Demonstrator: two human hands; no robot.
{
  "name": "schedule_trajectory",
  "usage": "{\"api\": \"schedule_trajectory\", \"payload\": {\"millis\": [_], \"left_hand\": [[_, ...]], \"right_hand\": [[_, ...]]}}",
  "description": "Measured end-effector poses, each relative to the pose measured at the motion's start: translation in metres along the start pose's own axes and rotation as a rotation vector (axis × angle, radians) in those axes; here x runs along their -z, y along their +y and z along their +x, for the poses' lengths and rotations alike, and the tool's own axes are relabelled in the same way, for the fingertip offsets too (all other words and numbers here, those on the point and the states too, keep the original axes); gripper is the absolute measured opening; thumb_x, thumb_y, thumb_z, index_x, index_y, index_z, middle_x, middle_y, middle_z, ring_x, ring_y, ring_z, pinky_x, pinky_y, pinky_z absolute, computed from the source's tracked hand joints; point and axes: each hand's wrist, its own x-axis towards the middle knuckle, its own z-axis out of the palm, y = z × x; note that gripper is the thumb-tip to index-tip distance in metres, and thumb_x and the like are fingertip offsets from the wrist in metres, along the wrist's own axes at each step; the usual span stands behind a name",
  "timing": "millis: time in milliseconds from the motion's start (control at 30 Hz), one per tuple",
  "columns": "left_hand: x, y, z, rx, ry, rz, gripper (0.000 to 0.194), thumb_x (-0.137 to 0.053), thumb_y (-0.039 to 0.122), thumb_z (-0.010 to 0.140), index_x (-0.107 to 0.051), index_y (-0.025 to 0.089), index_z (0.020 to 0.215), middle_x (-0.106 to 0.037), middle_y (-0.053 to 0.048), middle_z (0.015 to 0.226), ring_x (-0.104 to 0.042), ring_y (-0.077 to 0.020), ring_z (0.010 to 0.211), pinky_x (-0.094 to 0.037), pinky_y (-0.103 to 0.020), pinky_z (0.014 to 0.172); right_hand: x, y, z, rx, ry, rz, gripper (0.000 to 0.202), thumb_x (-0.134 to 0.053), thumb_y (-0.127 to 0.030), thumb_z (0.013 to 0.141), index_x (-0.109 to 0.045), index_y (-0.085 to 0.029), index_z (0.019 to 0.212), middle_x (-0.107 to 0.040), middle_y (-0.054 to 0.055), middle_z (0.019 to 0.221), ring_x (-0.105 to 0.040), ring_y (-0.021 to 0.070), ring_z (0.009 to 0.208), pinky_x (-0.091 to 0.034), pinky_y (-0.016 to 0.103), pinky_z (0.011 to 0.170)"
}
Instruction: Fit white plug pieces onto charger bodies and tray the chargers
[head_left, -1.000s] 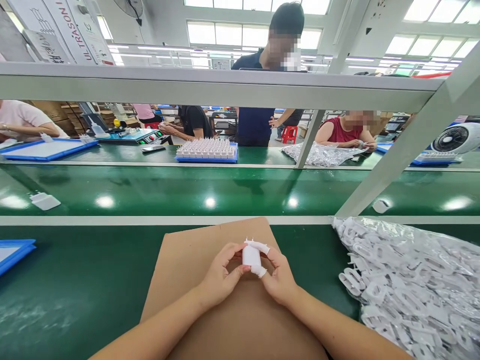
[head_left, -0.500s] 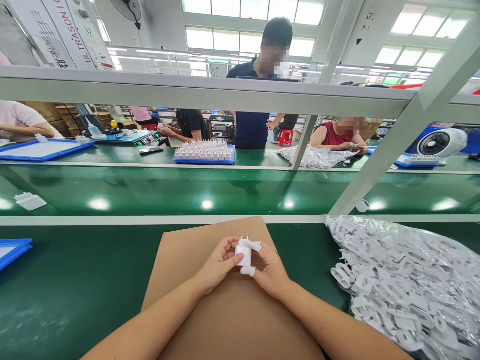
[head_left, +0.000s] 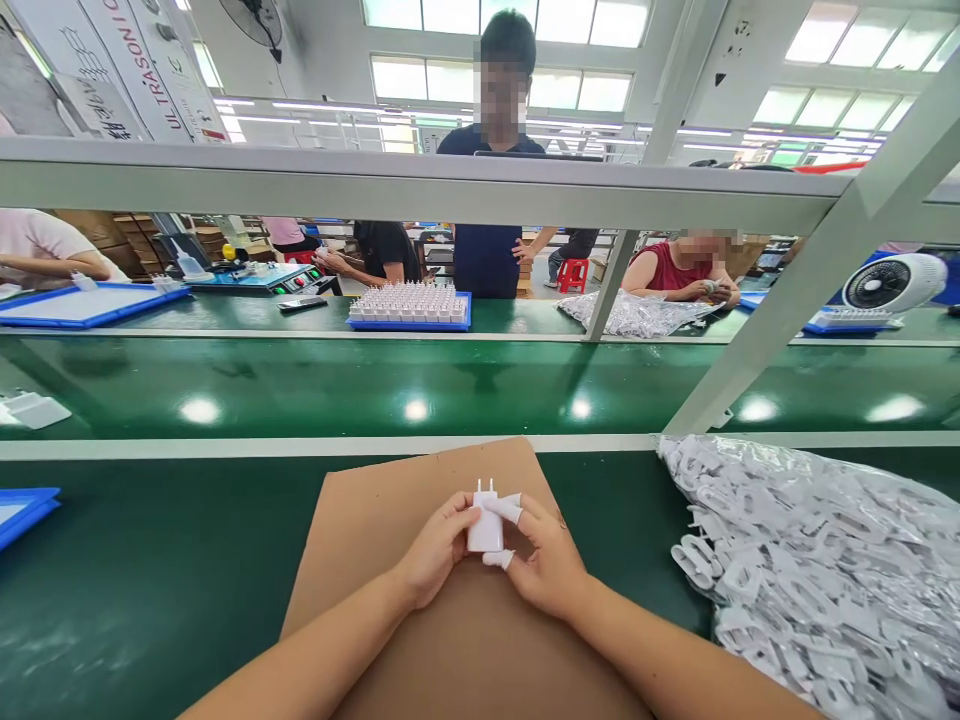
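A white plug-in charger [head_left: 486,531] with two pins pointing up and away is held between my hands. My left hand [head_left: 441,545] grips its left side, thumb on the near face. At its right side, my right hand [head_left: 546,550] has white finger covers on thumb and forefinger; the forefinger lies across the upper part and the thumb is at the lower end. Beneath both hands is a brown cardboard sheet [head_left: 375,510] on the green table.
To the right lies a clear bag of white plastic parts [head_left: 817,560]. A blue tray [head_left: 26,515] is at the left edge. Beyond the white rail runs a green belt [head_left: 315,385] with a white charger [head_left: 34,410]. Opposite, a blue tray of chargers [head_left: 409,308] stands near co-workers.
The charger has turned so its broad face shows more squarely, and it sits slightly lower. The charger on the belt has shifted left. The standing person has moved left and faces forward.
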Motion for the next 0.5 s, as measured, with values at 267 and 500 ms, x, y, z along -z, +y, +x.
{"api": "schedule_trajectory", "payload": {"millis": [267, 500], "left_hand": [[-0.005, 0.000, 0.002, -0.002, -0.056, -0.167, 0.027, -0.064, 0.035, 0.092, -0.063, 0.016, 0.111, -0.072, -0.010, 0.098, -0.069, -0.0251, 0.088, -0.054, -0.034, 0.074], [-0.010, 0.004, 0.008, 0.019, 0.037, -0.256, 0.028, -0.062, 0.038, 0.100, -0.071, 0.014, 0.111, -0.072, -0.009, 0.107, -0.069, -0.0214, 0.089, -0.058, -0.032, 0.076]], "right_hand": [[0.001, -0.011, 0.004, 0.168, 0.042, -0.122, 0.079, -0.061, -0.003, 0.075, -0.054, -0.030, 0.148, -0.066, 0.011, 0.120, -0.067, 0.0265, 0.104, -0.063, 0.039, 0.081], [0.009, -0.006, 0.005, 0.280, 0.112, -0.207, 0.067, -0.060, -0.008, 0.085, -0.051, -0.031, 0.148, -0.066, 0.011, 0.128, -0.066, 0.0258, 0.115, -0.062, 0.042, 0.092]]}}
